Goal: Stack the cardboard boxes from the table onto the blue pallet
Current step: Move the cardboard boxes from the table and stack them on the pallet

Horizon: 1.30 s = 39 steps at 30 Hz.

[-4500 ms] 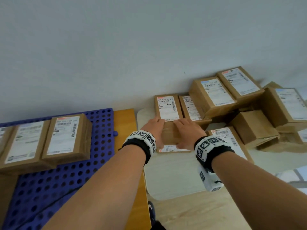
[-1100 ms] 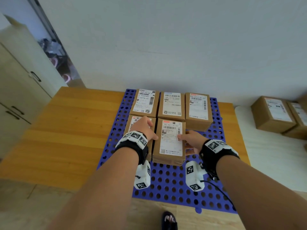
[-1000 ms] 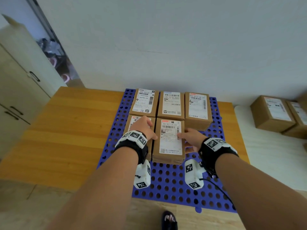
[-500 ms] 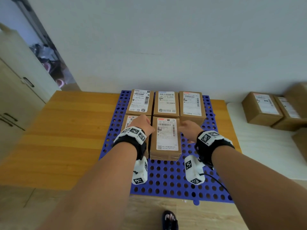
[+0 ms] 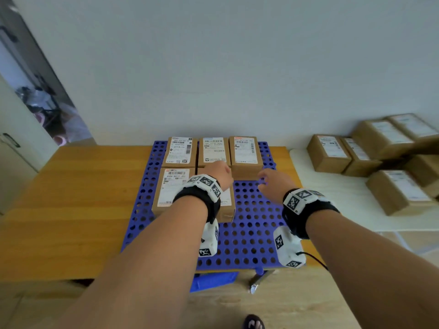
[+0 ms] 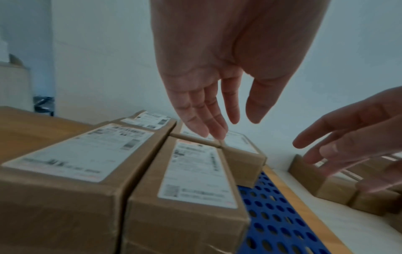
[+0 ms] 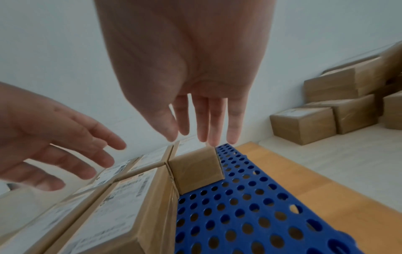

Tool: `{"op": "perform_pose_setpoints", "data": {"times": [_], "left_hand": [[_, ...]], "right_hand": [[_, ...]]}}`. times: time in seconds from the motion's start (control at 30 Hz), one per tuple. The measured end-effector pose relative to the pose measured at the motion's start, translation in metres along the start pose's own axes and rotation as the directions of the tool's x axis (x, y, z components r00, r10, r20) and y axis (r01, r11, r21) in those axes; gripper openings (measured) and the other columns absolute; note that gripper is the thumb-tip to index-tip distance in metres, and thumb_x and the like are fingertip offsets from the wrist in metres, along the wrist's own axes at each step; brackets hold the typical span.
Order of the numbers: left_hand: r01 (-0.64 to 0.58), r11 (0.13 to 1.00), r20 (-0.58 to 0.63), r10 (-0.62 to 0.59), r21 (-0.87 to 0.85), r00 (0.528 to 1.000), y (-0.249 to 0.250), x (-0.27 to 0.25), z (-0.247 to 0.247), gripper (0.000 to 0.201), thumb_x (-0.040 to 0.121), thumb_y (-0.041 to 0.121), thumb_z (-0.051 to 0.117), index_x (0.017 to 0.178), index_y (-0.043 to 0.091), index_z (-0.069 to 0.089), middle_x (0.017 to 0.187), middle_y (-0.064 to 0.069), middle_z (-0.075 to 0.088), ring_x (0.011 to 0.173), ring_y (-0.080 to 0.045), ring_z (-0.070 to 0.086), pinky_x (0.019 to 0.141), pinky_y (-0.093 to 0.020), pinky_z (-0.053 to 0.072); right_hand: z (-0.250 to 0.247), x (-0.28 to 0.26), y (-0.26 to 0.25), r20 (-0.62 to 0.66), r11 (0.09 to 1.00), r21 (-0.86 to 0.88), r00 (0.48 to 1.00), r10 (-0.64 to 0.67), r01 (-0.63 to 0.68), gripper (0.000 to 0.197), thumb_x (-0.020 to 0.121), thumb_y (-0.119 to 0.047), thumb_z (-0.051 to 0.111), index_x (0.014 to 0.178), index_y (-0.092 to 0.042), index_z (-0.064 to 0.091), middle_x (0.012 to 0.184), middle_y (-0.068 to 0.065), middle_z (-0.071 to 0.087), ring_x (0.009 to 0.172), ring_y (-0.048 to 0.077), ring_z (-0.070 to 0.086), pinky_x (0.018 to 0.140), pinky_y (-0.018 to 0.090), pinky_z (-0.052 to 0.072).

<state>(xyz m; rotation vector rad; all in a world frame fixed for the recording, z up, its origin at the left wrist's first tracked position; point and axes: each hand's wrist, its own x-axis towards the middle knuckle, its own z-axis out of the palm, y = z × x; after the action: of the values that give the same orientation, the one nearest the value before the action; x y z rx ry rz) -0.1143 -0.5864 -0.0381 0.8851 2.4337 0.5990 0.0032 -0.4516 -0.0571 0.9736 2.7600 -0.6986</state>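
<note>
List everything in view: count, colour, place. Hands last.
boxes on the pallet: five, brown cardboard with white labels, three in the back row, two in front.
blue pallet: one, perforated, on the wooden table.
wooden table: one, orange-brown, against the wall.
boxes on the white table: at least five, brown, piled at right.
white table: one, right of the pallet.
cabinet: one, cream, far left.
left hand: open, above the front boxes.
right hand: open, above the bare pallet.
</note>
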Motion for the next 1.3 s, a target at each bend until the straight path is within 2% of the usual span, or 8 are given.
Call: {"op": "perform_pose_setpoints", "data": {"times": [0.13,0.23,0.4,0.57,0.77,0.9,1.1,1.3], "left_hand": [[-0.051,0.997,0.016,0.051,0.054,0.999,0.030,-0.007,0.005,0.011,0.091,0.014,0.055,0.093,0.024,0.055,0.091,0.002,0.051,0.088,-0.023,0.057,0.074,-0.030,0.047],[-0.068,0.996,0.016,0.067,0.064,0.998,0.054,-0.006,0.008,0.023,0.093,0.017,0.055,0.115,0.017,0.057,0.111,-0.002,0.058,0.102,-0.023,0.061,0.081,-0.031,0.050],[-0.118,0.987,0.011,0.118,0.110,0.993,0.104,0.006,0.030,0.027,0.094,0.017,0.054,0.121,0.018,0.058,0.122,-0.003,0.060,0.108,-0.024,0.059,0.083,-0.029,0.047],[-0.141,0.984,0.035,0.138,0.105,0.990,0.170,0.025,0.065,0.037,0.094,0.022,0.055,0.131,0.021,0.052,0.134,-0.002,0.055,0.112,-0.023,0.059,0.088,-0.033,0.050],[-0.130,0.984,0.039,0.127,0.118,0.991,0.251,0.055,0.109,0.038,0.093,0.020,0.057,0.131,0.018,0.055,0.135,-0.004,0.056,0.119,-0.025,0.056,0.086,-0.028,0.043],[-0.100,0.992,0.043,0.097,0.079,0.994,0.293,0.074,0.133,0.026,0.095,0.018,0.054,0.120,0.020,0.056,0.113,-0.006,0.061,0.103,-0.025,0.061,0.077,-0.028,0.045],[-0.058,0.995,0.020,0.056,0.084,0.998,0.325,0.103,0.157,0.038,0.094,0.018,0.055,0.132,0.015,0.053,0.131,-0.007,0.058,0.117,-0.026,0.056,0.093,-0.031,0.047],[-0.068,0.978,0.025,0.064,0.197,0.998,0.334,0.153,0.170,0.040,0.094,0.019,0.055,0.133,0.016,0.051,0.129,-0.006,0.060,0.112,-0.026,0.060,0.085,-0.030,0.047]], "right_hand": [[-0.021,-0.018,0.018,-0.054,1.000,0.028,0.998,0.014,-0.013,0.038,0.098,-0.021,0.051,0.137,-0.017,0.049,0.136,0.006,0.055,0.110,0.025,0.060,0.080,0.028,0.046],[-0.036,-0.027,0.036,-0.073,0.998,0.054,0.997,0.038,-0.034,0.039,0.098,-0.023,0.051,0.137,-0.017,0.049,0.136,0.007,0.055,0.116,0.025,0.057,0.086,0.030,0.045],[-0.063,-0.031,0.076,-0.073,0.993,0.092,0.994,0.078,-0.071,0.040,0.095,-0.025,0.053,0.135,-0.020,0.051,0.126,0.006,0.061,0.105,0.024,0.061,0.083,0.033,0.051],[-0.101,-0.028,0.135,-0.113,0.995,0.072,0.991,0.078,-0.070,0.038,0.094,-0.026,0.055,0.131,-0.018,0.054,0.128,0.007,0.061,0.114,0.024,0.059,0.093,0.032,0.047],[-0.149,-0.020,0.222,-0.085,0.996,-0.006,0.992,0.092,-0.093,0.038,0.095,-0.022,0.052,0.130,-0.009,0.056,0.129,0.011,0.060,0.118,0.027,0.056,0.098,0.035,0.047],[-0.172,-0.008,0.277,-0.091,0.992,0.028,0.988,0.128,-0.126,0.040,0.095,-0.025,0.054,0.133,-0.013,0.054,0.130,0.008,0.060,0.118,0.025,0.056,0.099,0.035,0.047],[-0.192,0.015,0.316,-0.045,0.991,0.005,0.990,0.132,-0.132,0.033,0.097,-0.021,0.051,0.125,-0.005,0.059,0.120,0.012,0.064,0.111,0.027,0.060,0.097,0.036,0.049],[-0.188,0.062,0.335,-0.034,0.991,-0.001,0.990,0.136,-0.136,0.035,0.096,-0.021,0.050,0.129,-0.011,0.053,0.125,0.011,0.062,0.115,0.028,0.058,0.099,0.039,0.048]]}}
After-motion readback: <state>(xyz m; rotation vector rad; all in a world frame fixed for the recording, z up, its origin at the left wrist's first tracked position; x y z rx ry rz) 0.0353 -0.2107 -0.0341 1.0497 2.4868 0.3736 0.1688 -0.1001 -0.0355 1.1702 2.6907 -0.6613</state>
